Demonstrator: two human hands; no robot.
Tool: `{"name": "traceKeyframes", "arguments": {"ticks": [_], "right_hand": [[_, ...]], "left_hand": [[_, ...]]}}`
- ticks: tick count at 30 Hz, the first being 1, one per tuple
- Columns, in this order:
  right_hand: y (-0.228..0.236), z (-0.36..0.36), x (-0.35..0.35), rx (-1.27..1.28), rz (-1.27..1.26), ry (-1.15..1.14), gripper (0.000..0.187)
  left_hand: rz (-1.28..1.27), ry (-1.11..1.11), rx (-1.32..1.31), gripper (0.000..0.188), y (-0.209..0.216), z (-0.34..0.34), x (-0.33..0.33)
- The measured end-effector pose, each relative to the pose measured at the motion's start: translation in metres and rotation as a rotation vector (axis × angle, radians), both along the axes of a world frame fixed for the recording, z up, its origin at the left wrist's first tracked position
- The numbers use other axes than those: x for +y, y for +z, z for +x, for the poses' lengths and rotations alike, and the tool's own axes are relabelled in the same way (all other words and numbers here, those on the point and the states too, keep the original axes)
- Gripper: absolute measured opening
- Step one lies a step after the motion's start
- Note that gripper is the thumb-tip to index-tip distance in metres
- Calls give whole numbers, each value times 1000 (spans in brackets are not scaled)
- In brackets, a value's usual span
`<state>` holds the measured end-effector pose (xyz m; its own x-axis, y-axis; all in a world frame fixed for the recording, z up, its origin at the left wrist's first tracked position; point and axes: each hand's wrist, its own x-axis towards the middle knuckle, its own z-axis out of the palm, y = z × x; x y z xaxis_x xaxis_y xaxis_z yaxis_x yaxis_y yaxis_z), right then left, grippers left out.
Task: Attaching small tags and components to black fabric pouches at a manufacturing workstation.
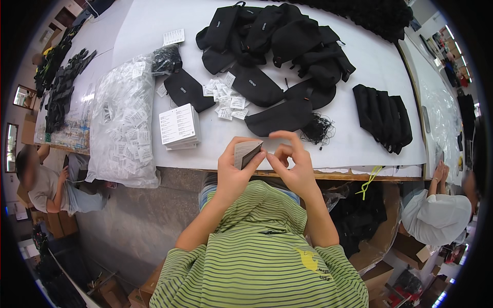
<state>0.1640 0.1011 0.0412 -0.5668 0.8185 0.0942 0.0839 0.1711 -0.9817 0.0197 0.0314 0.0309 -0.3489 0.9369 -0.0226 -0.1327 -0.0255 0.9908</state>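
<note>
Close to the table's front edge, my left hand (pixel 232 172) grips a small paper hang tag (pixel 241 149) with a pale side and a dark side. My right hand (pixel 296 167) is just right of it, thumb and forefinger pinched by the tag's edge; whatever lies between those fingertips is too small to make out. Beyond my hands lie a black fabric pouch (pixel 280 117), a tangle of thin black strings (pixel 319 129) and loose white labels (pixel 224 97). A stack of printed white cards (pixel 177 126) stands left of my left hand.
Black pouches (pixel 272 36) are heaped at the back of the white table (pixel 370 66). A row of folded black pouches (pixel 382 115) sits at right. Clear bags of labels (pixel 123 123) overhang the front edge at left. Seated people (pixel 56 179) flank me; an open carton (pixel 382 226) is below right.
</note>
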Motion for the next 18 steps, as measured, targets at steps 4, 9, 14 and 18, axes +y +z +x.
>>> {"name": "traceKeyframes", "arguments": {"ticks": [4, 9, 14, 18], "right_hand": [[-5, 3, 1, -93, -40, -9, 16], [-3, 8, 3, -188, 52, -30, 12], [-8, 3, -2, -36, 89, -84, 10], [-10, 1, -2, 124, -36, -63, 18]], "left_hand": [[9, 30, 147, 19, -1, 2, 1], [12, -12, 208, 21, 3, 0, 1], [29, -134, 152, 22, -7, -3, 1], [-40, -177, 55, 23, -5, 0, 1]]}}
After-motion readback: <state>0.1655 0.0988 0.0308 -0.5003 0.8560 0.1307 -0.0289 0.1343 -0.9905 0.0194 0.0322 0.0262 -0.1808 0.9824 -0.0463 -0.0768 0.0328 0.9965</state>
